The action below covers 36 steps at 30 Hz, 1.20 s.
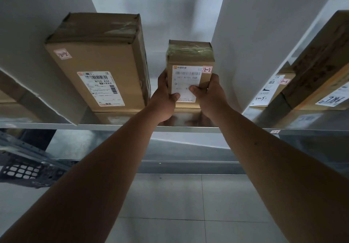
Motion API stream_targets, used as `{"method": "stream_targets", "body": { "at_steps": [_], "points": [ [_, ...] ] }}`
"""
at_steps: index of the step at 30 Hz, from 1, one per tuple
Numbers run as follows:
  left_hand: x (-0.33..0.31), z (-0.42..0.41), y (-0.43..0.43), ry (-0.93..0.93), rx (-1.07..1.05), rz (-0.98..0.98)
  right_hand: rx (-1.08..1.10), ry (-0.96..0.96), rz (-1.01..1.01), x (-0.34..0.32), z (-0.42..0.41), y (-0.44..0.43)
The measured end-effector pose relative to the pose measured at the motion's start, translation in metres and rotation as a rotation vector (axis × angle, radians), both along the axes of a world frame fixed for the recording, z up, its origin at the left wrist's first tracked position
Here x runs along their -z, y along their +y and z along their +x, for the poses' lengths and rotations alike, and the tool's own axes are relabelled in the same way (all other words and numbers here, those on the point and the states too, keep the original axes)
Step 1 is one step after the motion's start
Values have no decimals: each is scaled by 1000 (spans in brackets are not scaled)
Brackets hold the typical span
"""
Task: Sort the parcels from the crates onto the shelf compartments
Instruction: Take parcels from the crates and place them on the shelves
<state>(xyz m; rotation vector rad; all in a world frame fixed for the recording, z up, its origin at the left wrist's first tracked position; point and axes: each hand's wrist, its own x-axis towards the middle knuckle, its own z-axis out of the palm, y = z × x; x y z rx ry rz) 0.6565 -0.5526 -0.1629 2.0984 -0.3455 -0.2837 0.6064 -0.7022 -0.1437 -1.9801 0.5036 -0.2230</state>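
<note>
Both arms outstretched, left hand (166,95) and right hand (205,93) gripping small parcel (190,61) sides, thumbs on label

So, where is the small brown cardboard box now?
Head view, centre: the small brown cardboard box stands on the metal shelf, right of the large brown cardboard box, between left hand and right hand.
</note>
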Motion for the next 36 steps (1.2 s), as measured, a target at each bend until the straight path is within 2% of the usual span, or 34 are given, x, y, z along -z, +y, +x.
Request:
{"method": "stream_targets", "body": {
  "at_steps": [4, 9, 14, 18, 22, 26, 32, 36],
  "points": [
    [-7, -1, -3, -17, 23, 28, -28, -10, -55, -1, -10, 3],
    [-5, -18, 15, 7, -3, 82, 56, 111, 3, 10, -45, 15],
    [1, -89, 58, -27, -7, 86, 136, 117, 295, -4, -114, 43],
    [-7, -176, 91, 29, -94, 80, 107, 115, 402, -16, -173, 74],
    [-9, -246, 124, 68, -105, 107, 24, 119, 412, -21, -213, 109],
    [-19, -300, 167, 188, -235, -19, -104, 157, 427, -21, -247, 157],
    [-53, -339, 257, 186, -515, -167, -301, 244, 446, -43, -268, 256],
    [-66, -360, 335, 224, -568, -192, -431, 286, 435, -51, -266, 335]
  ]
}}
